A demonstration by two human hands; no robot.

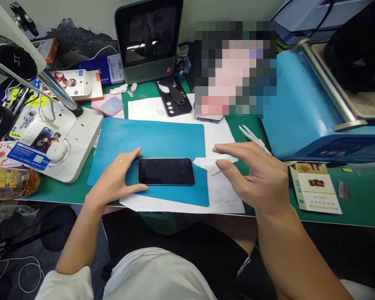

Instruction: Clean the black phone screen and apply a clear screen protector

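A phone (pixel 166 171) with a dark screen lies flat on a blue mat (pixel 153 137), its long side running left to right. My left hand (pixel 117 175) rests on the mat at the phone's left end. Its thumb reaches the near edge by the corner and the index finger lies beyond the far corner, the two spread apart. My right hand (pixel 256 175) is raised to the right of the mat, thumb and forefinger apart with nothing visible between them; its other fingers are partly hidden. Close to those fingertips lies a crumpled white tissue (pixel 211 162), across the mat's right edge.
White tweezers (pixel 251 135) lie behind my right hand. A blue machine (pixel 300 104) and a cigarette pack (pixel 315 187) are at right. Behind the mat stand a dark phone back (pixel 175 98) and a screen device (pixel 148 37); a white stand base (pixel 81 146) is at left. One area is pixelated.
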